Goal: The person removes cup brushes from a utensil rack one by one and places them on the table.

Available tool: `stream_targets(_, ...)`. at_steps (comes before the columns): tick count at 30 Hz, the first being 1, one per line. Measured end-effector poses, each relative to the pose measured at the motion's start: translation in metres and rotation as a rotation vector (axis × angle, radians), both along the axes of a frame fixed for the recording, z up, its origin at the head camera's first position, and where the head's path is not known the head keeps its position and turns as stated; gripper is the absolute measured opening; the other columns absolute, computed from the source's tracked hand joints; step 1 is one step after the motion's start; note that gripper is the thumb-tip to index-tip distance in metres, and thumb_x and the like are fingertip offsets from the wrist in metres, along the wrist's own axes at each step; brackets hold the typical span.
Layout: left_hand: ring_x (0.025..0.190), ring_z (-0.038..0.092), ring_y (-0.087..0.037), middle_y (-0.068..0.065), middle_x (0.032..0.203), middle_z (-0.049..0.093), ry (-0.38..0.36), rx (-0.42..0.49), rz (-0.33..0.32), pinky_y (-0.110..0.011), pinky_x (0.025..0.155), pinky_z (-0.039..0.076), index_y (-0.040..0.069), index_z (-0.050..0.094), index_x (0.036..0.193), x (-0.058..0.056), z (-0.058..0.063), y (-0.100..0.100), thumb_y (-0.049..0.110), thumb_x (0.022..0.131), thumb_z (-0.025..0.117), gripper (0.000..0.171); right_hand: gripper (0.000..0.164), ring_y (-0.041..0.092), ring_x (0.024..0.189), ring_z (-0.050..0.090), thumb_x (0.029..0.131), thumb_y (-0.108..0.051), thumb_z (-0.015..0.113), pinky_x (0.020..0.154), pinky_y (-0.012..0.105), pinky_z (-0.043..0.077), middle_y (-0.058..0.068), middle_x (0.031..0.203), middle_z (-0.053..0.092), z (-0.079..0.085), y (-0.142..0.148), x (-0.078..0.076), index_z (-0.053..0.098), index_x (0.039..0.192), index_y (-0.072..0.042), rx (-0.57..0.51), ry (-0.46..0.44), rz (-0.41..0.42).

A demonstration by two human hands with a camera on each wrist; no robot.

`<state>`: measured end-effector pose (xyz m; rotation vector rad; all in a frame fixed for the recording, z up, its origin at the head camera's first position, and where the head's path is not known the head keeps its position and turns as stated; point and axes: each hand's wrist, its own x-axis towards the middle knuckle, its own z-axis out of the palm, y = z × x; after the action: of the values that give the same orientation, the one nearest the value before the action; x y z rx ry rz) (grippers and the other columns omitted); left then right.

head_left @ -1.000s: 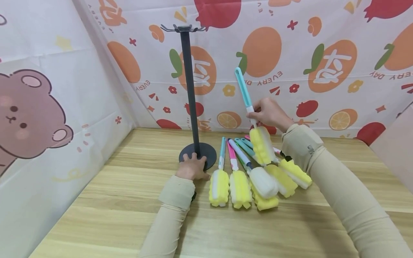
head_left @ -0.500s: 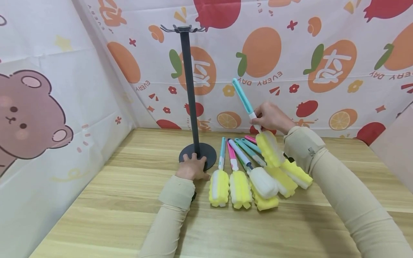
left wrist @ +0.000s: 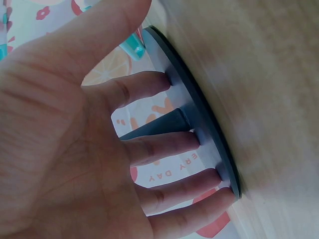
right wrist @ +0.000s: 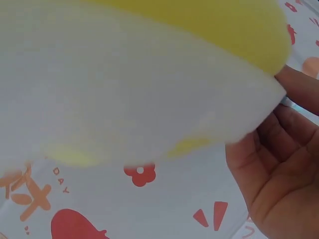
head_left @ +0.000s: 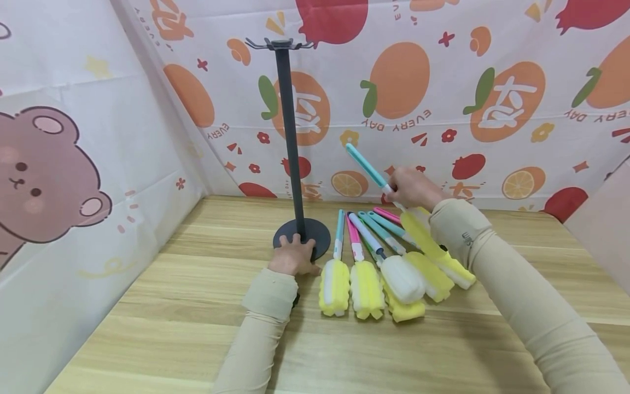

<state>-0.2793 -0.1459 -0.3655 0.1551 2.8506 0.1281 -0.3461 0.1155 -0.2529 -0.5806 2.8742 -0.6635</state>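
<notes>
My right hand [head_left: 415,187] pinches a sponge bottle brush [head_left: 365,165] at the white neck below its turquoise handle. The handle tilts up to the left, and its yellow sponge head [head_left: 418,230] hangs over other brushes, partly behind the sleeve. That yellow-and-white sponge [right wrist: 129,84] fills much of the right wrist view. My left hand [head_left: 291,258] rests on the round base [head_left: 319,236] of a black hook stand [head_left: 290,131], fingers spread. In the left wrist view its fingertips touch the base's surface [left wrist: 175,92]. The stand is upright, with bare hooks [head_left: 279,44] on top.
Several bottle brushes lie fanned on the wooden table [head_left: 206,328] right of the stand, including a yellow-and-white one [head_left: 334,287] and one with a white head [head_left: 402,278]. A fruit-print sheet [head_left: 443,109] backs the table; a bear-print sheet [head_left: 98,65] hangs at left.
My right hand has lowered slightly with the brush, and the handle's tip has dropped and leaned further left. The sponge head has swung right, toward the sleeve. The left hand has stayed put.
</notes>
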Motion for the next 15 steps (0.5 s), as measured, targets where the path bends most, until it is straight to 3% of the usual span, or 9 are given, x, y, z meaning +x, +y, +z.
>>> stream_targets(10, 0.123, 0.04, -0.047, -0.028, 0.146, 0.042, 0.0, 0.011, 0.001, -0.055, 0.091, 0.05, 0.015, 0.051, 0.15, 0.001, 0.001, 0.0, 0.043, 0.089, 0.078, 0.073, 0.01, 0.03, 0.082, 0.061, 0.095, -0.002, 0.069, 0.077, 0.042, 0.055, 0.014, 0.092, 0.067, -0.009, -0.002, 0.002, 0.073, 0.103, 0.004, 0.122, 0.045, 0.008)
stream_targets(15, 0.123, 0.039, -0.046, -0.028, 0.147, 0.042, -0.001, 0.015, 0.006, -0.055, 0.091, 0.05, 0.015, 0.051, 0.151, 0.001, 0.002, 0.0, 0.043, 0.089, 0.079, 0.074, 0.011, 0.027, 0.077, 0.061, 0.093, -0.001, 0.071, 0.076, 0.04, 0.057, 0.013, 0.09, 0.068, -0.015, -0.003, 0.002, 0.073, 0.103, 0.004, 0.214, 0.105, 0.025)
